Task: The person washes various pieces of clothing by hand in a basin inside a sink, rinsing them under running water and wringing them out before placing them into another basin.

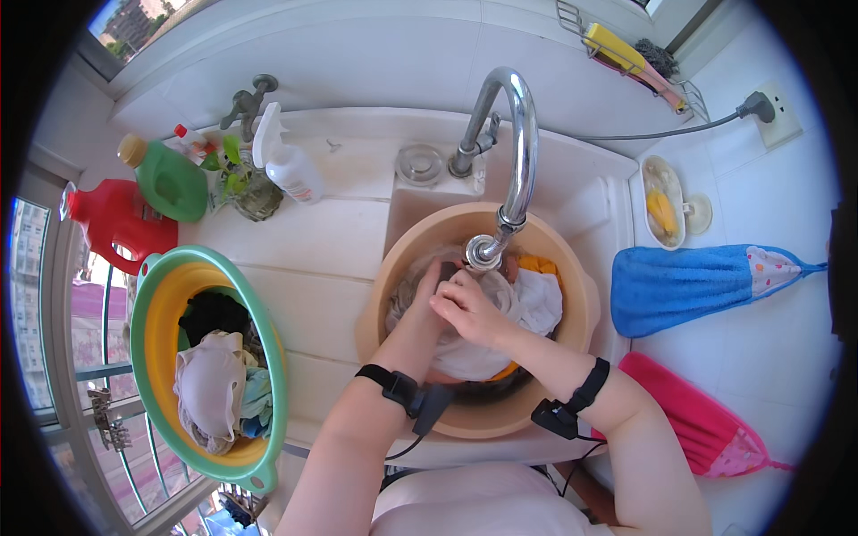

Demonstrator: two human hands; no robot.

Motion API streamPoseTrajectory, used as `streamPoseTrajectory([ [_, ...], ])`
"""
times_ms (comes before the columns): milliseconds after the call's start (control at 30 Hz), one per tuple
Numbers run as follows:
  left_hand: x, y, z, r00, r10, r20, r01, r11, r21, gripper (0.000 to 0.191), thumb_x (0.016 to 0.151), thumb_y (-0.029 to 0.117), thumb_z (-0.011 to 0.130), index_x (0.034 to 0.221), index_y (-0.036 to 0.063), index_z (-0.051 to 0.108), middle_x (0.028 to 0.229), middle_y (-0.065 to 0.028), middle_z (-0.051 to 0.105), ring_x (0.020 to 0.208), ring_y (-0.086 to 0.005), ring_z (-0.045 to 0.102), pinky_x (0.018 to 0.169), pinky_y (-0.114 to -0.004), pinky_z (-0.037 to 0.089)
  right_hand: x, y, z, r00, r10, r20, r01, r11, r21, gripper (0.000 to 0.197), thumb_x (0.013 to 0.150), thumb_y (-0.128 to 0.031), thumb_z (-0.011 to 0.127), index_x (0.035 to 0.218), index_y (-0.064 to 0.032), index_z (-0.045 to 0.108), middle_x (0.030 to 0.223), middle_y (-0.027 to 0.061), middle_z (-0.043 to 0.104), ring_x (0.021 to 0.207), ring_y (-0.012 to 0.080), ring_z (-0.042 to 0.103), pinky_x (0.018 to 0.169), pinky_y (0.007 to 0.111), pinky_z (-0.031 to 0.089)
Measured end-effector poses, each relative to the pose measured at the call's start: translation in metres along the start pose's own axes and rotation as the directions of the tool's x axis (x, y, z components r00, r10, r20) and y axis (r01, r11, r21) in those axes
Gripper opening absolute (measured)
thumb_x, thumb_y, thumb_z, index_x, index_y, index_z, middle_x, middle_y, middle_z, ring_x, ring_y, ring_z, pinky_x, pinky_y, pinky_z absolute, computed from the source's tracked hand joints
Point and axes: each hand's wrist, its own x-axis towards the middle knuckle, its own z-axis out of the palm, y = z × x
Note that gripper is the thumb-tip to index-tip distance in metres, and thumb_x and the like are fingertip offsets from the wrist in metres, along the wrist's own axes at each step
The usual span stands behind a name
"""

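Observation:
Both of my hands meet under the tap's spout, over a round peach plastic basin (pixel 584 301) in the sink. My right hand (pixel 469 308), fingers curled, lies against my left hand (pixel 432 285) and partly covers it. Whether either hand grips something cannot be made out. Beneath them is a sheer whitish cloth (pixel 469 358), which looks wet. To its right in the basin lie a white cloth (pixel 539 301) and an orange-yellow cloth (pixel 536 263). A dark cloth (pixel 493 394) shows at the near side. The chrome gooseneck tap (pixel 523 147) arches over the basin, its nozzle just above my fingers.
On the left, a green-rimmed yellow laundry basket (pixel 281 375) holds several garments. Behind it stand a red detergent jug (pixel 120 221), a green bottle (pixel 171 177), a potted plant (pixel 251 194) and a white spray bottle (pixel 291 167). Blue (pixel 684 288) and pink (pixel 690 415) hand towels hang at right.

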Motion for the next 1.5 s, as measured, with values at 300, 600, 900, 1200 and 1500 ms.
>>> streamPoseTrajectory([
  [300,-0.034,-0.013,0.043,0.956,-0.077,-0.282,0.129,0.977,0.168,0.04,0.093,0.05,0.041,0.104,0.0154,0.056,0.092,-0.0007,0.064,0.09,-0.0184,0.06,0.075,-0.043,0.051,0.013,0.037,-0.025,0.995,-0.026,-0.097,-0.012,0.93,-0.368,0.027,0.086,-0.025,0.05,0.069,-0.0049,0.055,0.065,0.0179,0.059,0.063,0.0415,0.059,0.061,0.053,0.044],
  [600,-0.011,-0.015,0.022,0.968,0.076,-0.24,0.003,0.95,0.314,0.049,0.091,0.033,0.052,0.132,0.0137,0.036,0.144,-0.0098,0.025,0.131,-0.033,0.025,0.099,-0.056,0.033,0.012,0.111,-0.07,0.968,0.249,0.045,-0.171,0.776,-0.607,0.028,0.083,-0.01,0.051,0.11,-0.0048,0.057,0.109,0.0211,0.055,0.107,0.0359,0.052,0.094,0.042,0.041],
  [900,-0.012,-0.002,0.02,0.984,-0.053,-0.173,0.078,0.987,0.143,0.059,0.09,0.052,0.042,0.139,0.0206,0.032,0.138,-0.0122,0.037,0.124,-0.0331,0.038,0.098,-0.059,0.032,0.011,0.078,-0.054,0.961,0.246,0.124,-0.217,0.953,-0.21,0.029,0.071,-0.008,0.057,0.099,-0.0038,0.059,0.098,0.0191,0.058,0.095,0.0363,0.055,0.084,0.041,0.045],
  [1200,-0.021,-0.018,0.011,0.987,0.024,0.158,-0.026,1.0,0.01,0.038,0.098,0.046,0.031,0.115,0.0193,0.052,0.093,-0.0032,0.057,0.084,-0.0193,0.056,0.074,-0.035,0.048,-0.018,-0.014,0.001,0.987,-0.143,-0.073,0.122,0.963,-0.24,0.014,0.081,-0.013,0.056,0.076,-0.0021,0.049,0.079,0.0138,0.044,0.078,0.0304,0.045,0.069,0.04,0.039],
  [1500,-0.045,-0.011,0.056,0.937,0.058,-0.344,0.038,0.963,0.265,0.037,0.099,0.041,0.033,0.119,0.014,0.049,0.102,-0.005,0.06,0.093,-0.0204,0.055,0.074,-0.039,0.047,0.006,0.053,-0.051,0.968,0.217,-0.126,-0.25,0.865,-0.436,0.025,0.088,-0.025,0.046,0.083,-0.0036,0.057,0.082,0.0221,0.061,0.078,0.0391,0.058,0.068,0.048,0.045],
])
